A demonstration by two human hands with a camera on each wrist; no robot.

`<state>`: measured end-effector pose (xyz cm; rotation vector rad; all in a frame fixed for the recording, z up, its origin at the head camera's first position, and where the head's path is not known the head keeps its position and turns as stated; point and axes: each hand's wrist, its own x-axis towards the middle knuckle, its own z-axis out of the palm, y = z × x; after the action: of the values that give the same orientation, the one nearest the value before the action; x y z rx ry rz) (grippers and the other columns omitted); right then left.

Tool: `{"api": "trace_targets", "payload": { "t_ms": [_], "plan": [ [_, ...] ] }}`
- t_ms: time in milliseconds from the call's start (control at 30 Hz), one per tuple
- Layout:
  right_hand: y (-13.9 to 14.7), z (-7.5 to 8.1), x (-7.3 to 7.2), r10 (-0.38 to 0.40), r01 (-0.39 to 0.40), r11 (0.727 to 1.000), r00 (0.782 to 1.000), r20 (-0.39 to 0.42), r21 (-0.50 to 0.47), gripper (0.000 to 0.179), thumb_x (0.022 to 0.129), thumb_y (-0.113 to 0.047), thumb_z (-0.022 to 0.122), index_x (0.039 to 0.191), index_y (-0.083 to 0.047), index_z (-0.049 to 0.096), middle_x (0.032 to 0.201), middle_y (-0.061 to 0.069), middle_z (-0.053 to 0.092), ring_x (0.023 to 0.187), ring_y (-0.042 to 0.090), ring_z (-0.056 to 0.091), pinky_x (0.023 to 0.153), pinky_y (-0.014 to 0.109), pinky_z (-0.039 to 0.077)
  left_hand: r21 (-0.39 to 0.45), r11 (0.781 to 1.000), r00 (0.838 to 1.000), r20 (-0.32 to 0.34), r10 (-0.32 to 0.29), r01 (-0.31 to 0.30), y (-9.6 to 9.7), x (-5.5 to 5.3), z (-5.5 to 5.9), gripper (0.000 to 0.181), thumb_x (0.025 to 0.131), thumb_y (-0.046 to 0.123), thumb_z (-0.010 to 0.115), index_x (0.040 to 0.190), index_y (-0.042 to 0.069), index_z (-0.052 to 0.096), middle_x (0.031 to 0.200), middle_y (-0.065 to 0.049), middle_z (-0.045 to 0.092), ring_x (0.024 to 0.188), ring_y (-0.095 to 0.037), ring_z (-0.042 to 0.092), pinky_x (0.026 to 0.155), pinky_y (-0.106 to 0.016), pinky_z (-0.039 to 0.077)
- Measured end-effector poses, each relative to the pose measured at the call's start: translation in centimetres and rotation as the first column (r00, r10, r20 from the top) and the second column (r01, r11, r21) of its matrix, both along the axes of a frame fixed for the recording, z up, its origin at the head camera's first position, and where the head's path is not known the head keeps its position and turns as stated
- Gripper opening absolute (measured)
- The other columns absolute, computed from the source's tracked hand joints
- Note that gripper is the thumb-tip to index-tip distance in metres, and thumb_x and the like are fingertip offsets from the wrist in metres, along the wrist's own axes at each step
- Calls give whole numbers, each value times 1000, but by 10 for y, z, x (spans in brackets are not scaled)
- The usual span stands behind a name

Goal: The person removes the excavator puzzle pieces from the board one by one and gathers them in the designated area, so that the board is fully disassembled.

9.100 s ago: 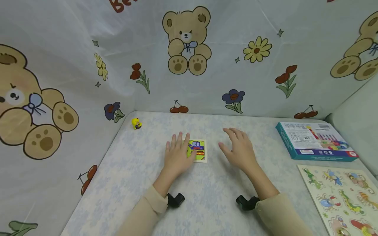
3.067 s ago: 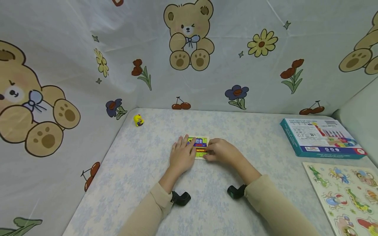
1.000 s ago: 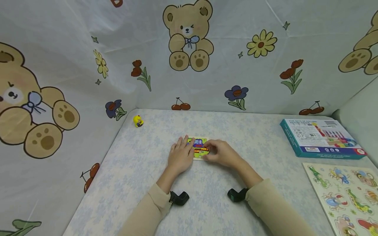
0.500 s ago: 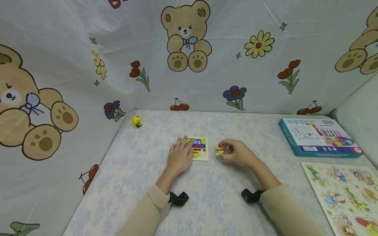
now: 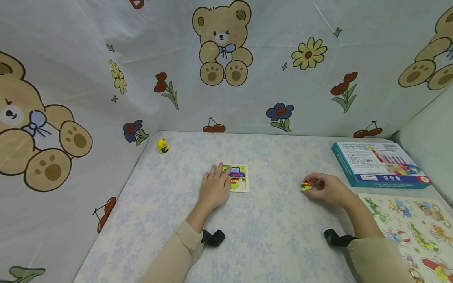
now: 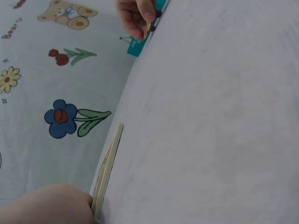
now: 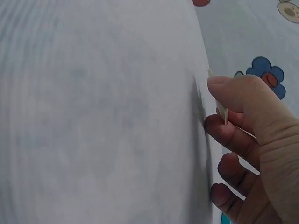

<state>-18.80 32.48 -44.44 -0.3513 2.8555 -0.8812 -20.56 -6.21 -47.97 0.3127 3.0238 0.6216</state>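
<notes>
A small square jigsaw puzzle (image 5: pixel 247 181) with a blue vehicle picture and a pale frame lies mid-table. My left hand (image 5: pixel 214 189) rests flat over its left part, fingers straight, hiding that side. A pale patch shows at the picture's lower right. Well to the right, my right hand (image 5: pixel 329 190) pinches a yellow, green and red puzzle piece (image 5: pixel 306 186) between thumb and fingers. Seen edge-on in the right wrist view, the thin piece (image 7: pixel 224 112) is held close over the table. The left wrist view shows the puzzle's edge (image 6: pixel 108 170) beside the left hand (image 6: pixel 49 205).
A teal-and-white box (image 5: pixel 382 163) lies at the back right. In front of it, a board with insect pictures (image 5: pixel 417 220) is partly covered by the right forearm. A small yellow toy figure (image 5: pixel 162 146) stands at the far left corner. Behind rises a bear-print cloth (image 5: pixel 226 106).
My right hand reached in to the puzzle, lifted a piece out of its lower right and carried it to the right. The left hand has stayed on the puzzle.
</notes>
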Motion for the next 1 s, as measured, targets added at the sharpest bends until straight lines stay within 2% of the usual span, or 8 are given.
{"api": "trace_targets", "payload": {
  "t_ms": [200,367,500,700,867,1000],
  "plan": [
    [22,2,6,-34,34,999,999,33,10,43,83,-35,80,118,-12,69,104,6,66,85,17,50,65,23,43,-10,1000,1000,-14,5,-5,0,-1,-2,51,108,41,24,158,33,25,168,0,14,156,-27,9,125,-51,11],
    [26,1,7,-41,41,999,998,46,6,45,83,-34,80,120,-12,68,107,8,65,87,19,50,66,23,43,-13,1000,1000,-13,7,-7,0,-1,-3,51,108,41,24,158,33,25,168,0,14,156,-27,9,125,-51,11],
    [28,-1,8,-24,24,1000,999,31,-1,44,83,-30,80,121,-11,68,108,7,64,84,16,48,64,23,42,-12,1000,1000,-10,5,-5,1,-1,-3,51,107,42,23,158,34,24,168,0,13,156,-27,8,126,-50,10],
    [27,-2,9,0,0,1000,1000,21,-11,43,84,-28,80,122,-11,69,110,6,61,79,10,45,62,23,40,-8,1000,1000,-13,7,-7,1,0,-2,51,108,42,24,158,33,25,168,0,14,156,-27,8,126,-50,10],
    [22,2,9,-10,10,1000,1000,25,-5,47,86,-36,77,125,-11,67,111,7,60,84,14,46,64,23,40,-6,1000,1000,-18,10,-10,1,0,-2,51,108,41,24,158,33,26,168,0,15,156,-27,9,126,-50,11],
    [12,1,5,-39,39,999,999,-29,-4,46,88,-42,75,123,-13,67,111,6,63,88,18,48,67,23,43,-1,1000,1000,-23,11,-11,1,0,-2,51,108,40,25,158,32,26,168,0,16,156,-27,9,126,-50,11]
  ]
}}
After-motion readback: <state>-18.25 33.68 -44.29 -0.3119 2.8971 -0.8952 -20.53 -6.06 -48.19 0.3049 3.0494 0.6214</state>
